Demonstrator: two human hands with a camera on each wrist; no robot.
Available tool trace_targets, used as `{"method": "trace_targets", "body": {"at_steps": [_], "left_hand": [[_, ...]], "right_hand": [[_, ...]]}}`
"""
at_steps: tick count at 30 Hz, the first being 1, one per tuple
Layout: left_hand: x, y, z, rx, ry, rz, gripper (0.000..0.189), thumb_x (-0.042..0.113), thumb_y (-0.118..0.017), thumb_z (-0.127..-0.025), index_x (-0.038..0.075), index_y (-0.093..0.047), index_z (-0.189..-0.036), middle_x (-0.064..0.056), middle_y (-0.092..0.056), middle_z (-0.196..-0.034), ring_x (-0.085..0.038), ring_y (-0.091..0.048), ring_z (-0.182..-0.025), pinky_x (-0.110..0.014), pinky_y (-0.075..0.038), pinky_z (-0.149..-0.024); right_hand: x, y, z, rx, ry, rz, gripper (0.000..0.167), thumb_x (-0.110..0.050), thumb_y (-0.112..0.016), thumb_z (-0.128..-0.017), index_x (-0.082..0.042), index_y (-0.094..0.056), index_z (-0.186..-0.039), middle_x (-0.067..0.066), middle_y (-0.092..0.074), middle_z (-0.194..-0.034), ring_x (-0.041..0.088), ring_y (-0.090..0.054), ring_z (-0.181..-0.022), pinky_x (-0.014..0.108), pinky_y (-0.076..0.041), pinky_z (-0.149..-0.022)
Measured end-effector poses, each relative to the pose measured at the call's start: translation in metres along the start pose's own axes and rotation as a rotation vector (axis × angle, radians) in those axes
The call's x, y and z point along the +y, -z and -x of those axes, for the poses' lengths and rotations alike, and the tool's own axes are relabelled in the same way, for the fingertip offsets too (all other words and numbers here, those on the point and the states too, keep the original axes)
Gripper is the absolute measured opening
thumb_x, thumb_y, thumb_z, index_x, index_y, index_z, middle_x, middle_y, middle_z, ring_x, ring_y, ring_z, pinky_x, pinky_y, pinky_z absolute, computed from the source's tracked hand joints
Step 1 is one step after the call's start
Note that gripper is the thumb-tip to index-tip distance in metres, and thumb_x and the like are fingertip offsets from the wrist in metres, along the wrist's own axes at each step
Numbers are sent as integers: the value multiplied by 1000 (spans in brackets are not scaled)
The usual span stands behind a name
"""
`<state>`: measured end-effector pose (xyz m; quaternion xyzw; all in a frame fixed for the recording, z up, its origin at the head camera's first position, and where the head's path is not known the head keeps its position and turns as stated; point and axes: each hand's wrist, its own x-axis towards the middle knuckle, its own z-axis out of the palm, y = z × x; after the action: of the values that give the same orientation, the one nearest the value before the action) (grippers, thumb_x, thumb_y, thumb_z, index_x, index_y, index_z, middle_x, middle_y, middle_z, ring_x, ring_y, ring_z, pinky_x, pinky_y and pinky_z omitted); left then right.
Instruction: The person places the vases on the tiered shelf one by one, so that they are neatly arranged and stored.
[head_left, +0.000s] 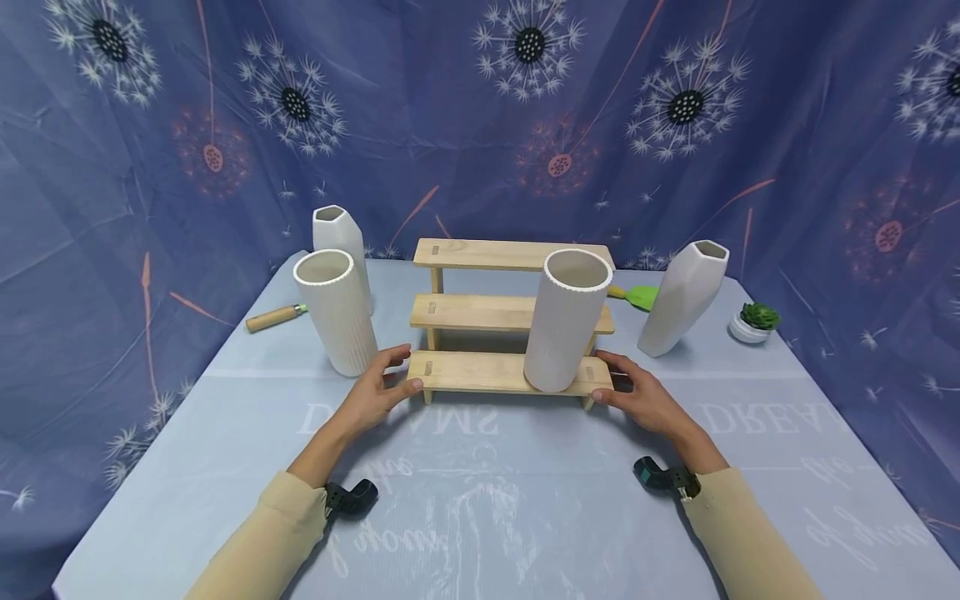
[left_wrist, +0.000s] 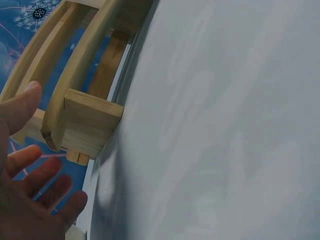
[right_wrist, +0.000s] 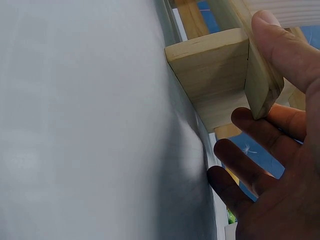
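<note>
A three-tier wooden shelf [head_left: 472, 370] stands on the table between both hands. My right hand [head_left: 647, 402] is around the right end of its lowest board, thumb at the front edge and fingers behind. In the right wrist view the thumb [right_wrist: 280, 45] lies against the board. My left hand [head_left: 375, 395] is at the left end, and in the left wrist view its spread fingers [left_wrist: 47, 175] are apart from the wood. A white ribbed cylindrical vase [head_left: 564, 333] stands on the right part of the lowest tier. Another ribbed vase [head_left: 339, 321] stands beside the left hand.
An angular white vase [head_left: 341, 233] stands behind the left ribbed one; a similar vase [head_left: 682, 300] is at the right. A wooden-handled tool [head_left: 273, 318] lies far left. A green-bladed tool [head_left: 642, 297] lies behind the shelf's right side. A small potted succulent [head_left: 753, 323] sits far right.
</note>
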<state>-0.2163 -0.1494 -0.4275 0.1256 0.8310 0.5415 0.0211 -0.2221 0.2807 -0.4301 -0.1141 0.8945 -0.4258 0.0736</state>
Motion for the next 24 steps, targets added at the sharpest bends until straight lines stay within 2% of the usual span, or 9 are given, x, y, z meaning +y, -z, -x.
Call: {"method": "trace_targets", "body": {"at_steps": [6,9,13,16,24], "left_hand": [[5,2,9,51,0,20,64,20,-65,-89,1,-34,-142,-22,-39,-144,-36,-34,-135,-52,-31,-109],[21,3,17,81,6,24,61,14,-65,-89,-4,-35,-140,-25,-40,-142,-38,-36,-133,-53,-31,-108],[21,5,20,140,20,13,57,13,-64,-89,-3,-38,-138,-26,-43,-139,-37,-40,-131,-52,-32,-108],[8,5,19,205,33,16,57,18,-66,-89,2,-40,-136,-22,-46,-137,-34,-43,-128,-49,-34,-107],[9,10,28,357,54,51,53,20,-67,-88,3,-43,-132,-20,-50,-128,-30,-47,-121,-46,-37,-105]], "right_hand": [[2,-1,-1,2,-7,9,79,-44,-67,-84,-17,-30,-148,18,-39,-145,40,-45,-126,57,-37,-102],[3,-1,-1,4,-3,6,79,-44,-68,-84,-18,-30,-148,17,-40,-144,40,-46,-125,56,-38,-101],[2,-1,0,7,5,1,78,-44,-68,-83,-18,-31,-148,17,-42,-143,40,-47,-125,56,-38,-101],[2,-1,0,7,4,1,79,-44,-68,-83,-18,-31,-148,18,-42,-144,40,-47,-125,56,-38,-101],[1,-1,0,7,6,-9,78,-43,-69,-83,-19,-32,-147,17,-41,-144,39,-47,-125,56,-39,-101]]}}
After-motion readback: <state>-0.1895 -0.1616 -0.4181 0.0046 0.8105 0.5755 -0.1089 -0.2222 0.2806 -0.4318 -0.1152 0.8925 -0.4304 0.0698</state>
